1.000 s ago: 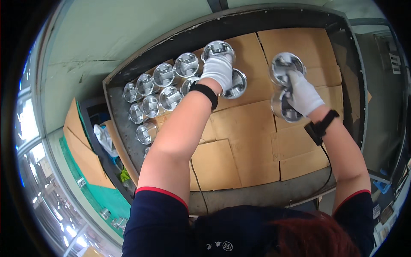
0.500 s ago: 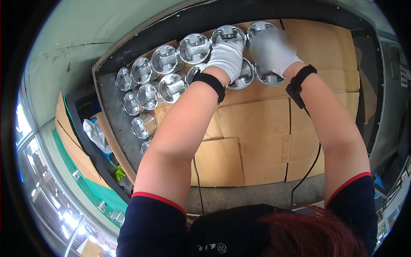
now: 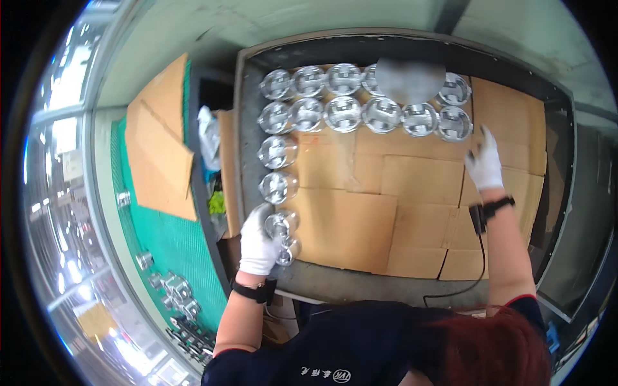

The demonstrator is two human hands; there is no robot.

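Silver metal pistons stand in two rows along the far side of a cardboard-lined box, and more run down its left side. At the near end of that left column, my left hand in a white glove has its fingers curled around a piston. Another piston sits right beside it, partly hidden by the hand. My right hand, also gloved, is just nearer than the right end of the rows, beside a piston. Its fingers are apart and hold nothing. A blurred patch hides part of the far row.
Brown cardboard sheets line the floor of the dark-walled box. To the left is a green mat with folded cardboard and metal parts. A cable hangs from the right wrist strap.
My view has swung left. My left hand has left the far rows for the near left column. My right hand has drawn back from the pistons and opened.
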